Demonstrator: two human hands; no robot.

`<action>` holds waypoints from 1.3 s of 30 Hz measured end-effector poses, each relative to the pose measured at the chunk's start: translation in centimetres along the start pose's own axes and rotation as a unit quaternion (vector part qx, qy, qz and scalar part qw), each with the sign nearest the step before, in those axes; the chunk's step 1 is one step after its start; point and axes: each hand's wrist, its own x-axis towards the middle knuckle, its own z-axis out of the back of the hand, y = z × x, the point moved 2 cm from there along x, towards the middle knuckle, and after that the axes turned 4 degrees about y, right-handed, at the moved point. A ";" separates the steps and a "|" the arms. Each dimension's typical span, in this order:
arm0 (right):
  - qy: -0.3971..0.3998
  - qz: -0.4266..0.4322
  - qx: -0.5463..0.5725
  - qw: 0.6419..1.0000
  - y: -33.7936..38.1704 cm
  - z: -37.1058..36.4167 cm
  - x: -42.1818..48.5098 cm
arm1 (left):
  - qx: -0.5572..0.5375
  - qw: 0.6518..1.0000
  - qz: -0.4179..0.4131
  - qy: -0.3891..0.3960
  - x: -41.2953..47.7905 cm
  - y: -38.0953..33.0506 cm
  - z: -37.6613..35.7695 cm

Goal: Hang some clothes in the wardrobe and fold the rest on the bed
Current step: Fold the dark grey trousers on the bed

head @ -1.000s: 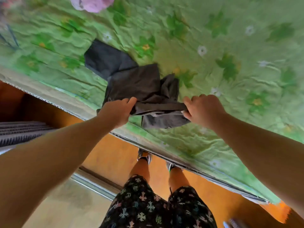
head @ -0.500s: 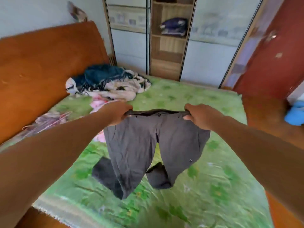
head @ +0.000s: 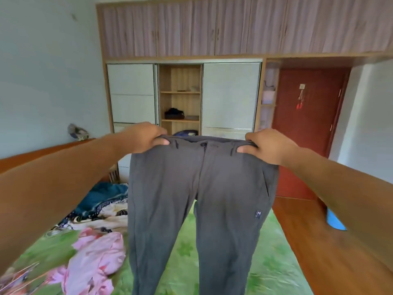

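One pair of dark grey trousers hangs upright in the air, front side to the camera. It is held by the waistband, and its two legs fall straight down and run out of the bottom of the picture. One dark button sits at the middle of the waistband, with a belt loop on either side of it. A single small dark label is sewn on the trouser leg on the right; it carries a pale mark, but the writing is too small to read.

Two hands hold the trousers. The left hand grips the left end of the waistband, fingers curled over the top edge and thumb pressed on the front. The right hand grips the right end the same way. They are well apart, so the waistband is stretched flat between them.

Below and behind the trousers lies the bed with its green flowered cover. To the lower left of the trousers one crumpled pink garment lies on the bed, and above it there is a heap of blue and cream clothes. Further left runs a brown wooden headboard.

Behind the trousers stands the wardrobe. It has two pale sliding doors with an open shelf bay between them, and a dark bundle lies on one shelf. A row of cupboards runs above. To the right of the trousers is one dark red door with a red ornament hanging on it. Lower right, a blue thing lies on the wooden floor.
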 end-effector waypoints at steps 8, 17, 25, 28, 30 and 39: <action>0.009 -0.029 -0.012 0.999 -5.4 6.0 -1.8 | -0.007 0.999 -0.038 -0.037 3.9 -3.1 5.5; 0.086 -0.094 0.033 0.991 -6.2 7.1 -2.8 | -0.027 0.999 -0.007 0.027 6.4 -6.1 5.4; 0.250 -0.268 0.329 0.870 -2.7 4.5 -3.7 | -0.209 0.963 0.061 0.157 6.7 -11.3 1.3; 0.249 -0.274 0.489 0.790 0.4 2.4 -3.5 | -0.416 0.883 0.059 0.209 6.7 -14.8 -0.7; 0.231 -0.275 0.528 0.769 2.1 1.0 -3.1 | -0.502 0.833 0.063 0.223 6.6 -17.0 -1.8; 0.191 -0.302 0.670 0.651 3.3 -1.2 -2.6 | -0.502 0.803 -0.009 0.322 4.5 -18.2 -1.8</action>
